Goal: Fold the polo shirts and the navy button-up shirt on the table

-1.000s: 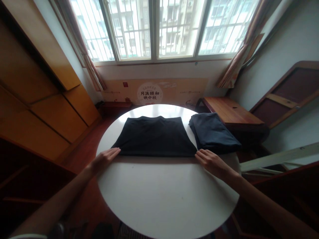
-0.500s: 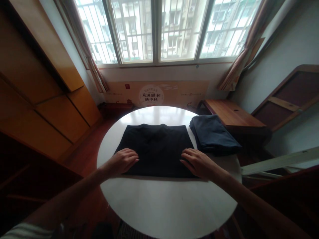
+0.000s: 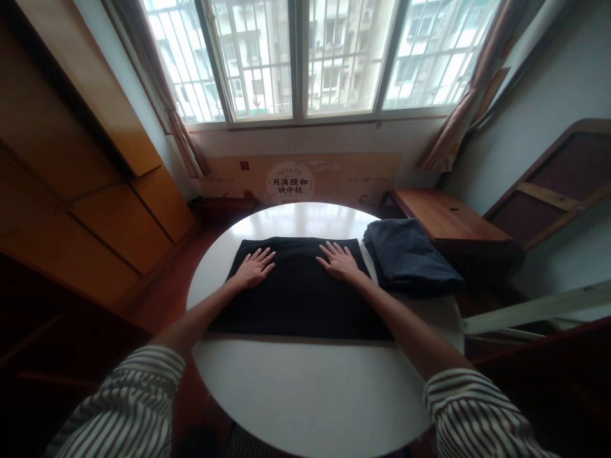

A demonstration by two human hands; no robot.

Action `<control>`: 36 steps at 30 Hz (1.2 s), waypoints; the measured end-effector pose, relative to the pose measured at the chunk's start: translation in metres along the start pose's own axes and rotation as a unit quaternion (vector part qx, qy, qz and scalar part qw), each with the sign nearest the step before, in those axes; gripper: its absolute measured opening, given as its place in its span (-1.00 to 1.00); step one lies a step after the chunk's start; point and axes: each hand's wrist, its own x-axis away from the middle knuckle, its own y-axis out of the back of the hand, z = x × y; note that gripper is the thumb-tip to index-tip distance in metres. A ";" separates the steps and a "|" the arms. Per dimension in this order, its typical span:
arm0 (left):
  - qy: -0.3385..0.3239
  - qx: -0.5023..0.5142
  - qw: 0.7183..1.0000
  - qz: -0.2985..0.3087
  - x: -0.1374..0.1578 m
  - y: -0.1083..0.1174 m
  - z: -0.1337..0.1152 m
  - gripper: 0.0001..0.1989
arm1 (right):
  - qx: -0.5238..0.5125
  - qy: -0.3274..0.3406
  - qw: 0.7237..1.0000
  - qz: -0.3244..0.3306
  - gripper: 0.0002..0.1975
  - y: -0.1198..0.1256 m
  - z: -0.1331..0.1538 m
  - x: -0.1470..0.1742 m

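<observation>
A black folded cloth (image 3: 300, 292) lies flat on the round white table (image 3: 315, 388), its near edge roughly straight. My left hand (image 3: 255, 267) rests palm down on its far left part, fingers spread. On the far right part lies my right hand (image 3: 338, 261), also flat with its fingers apart. Neither hand grips anything. Just right of the cloth sits a folded dark navy pile of fabric (image 3: 410, 257), apart from my right hand. Whether the black cloth is a garment I cannot tell.
Beyond the table's right side stands a low wooden table (image 3: 443, 216). Wooden cabinets (image 3: 109, 222) line the left. A pale bar (image 3: 534, 308) reaches close to the table's right edge. A printed banner (image 3: 334, 175) hangs below the barred window (image 3: 296, 57).
Both hands have moved forward from the cloth's near part to its far part, and their curled fingers have flattened and spread. The cloth looks smoother. The navy pile stays put.
</observation>
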 end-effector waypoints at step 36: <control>-0.054 0.008 0.996 -0.066 -0.079 0.024 -0.028 -0.49 | -0.152 0.383 0.909 0.060 -0.24 -0.016 0.104 0.202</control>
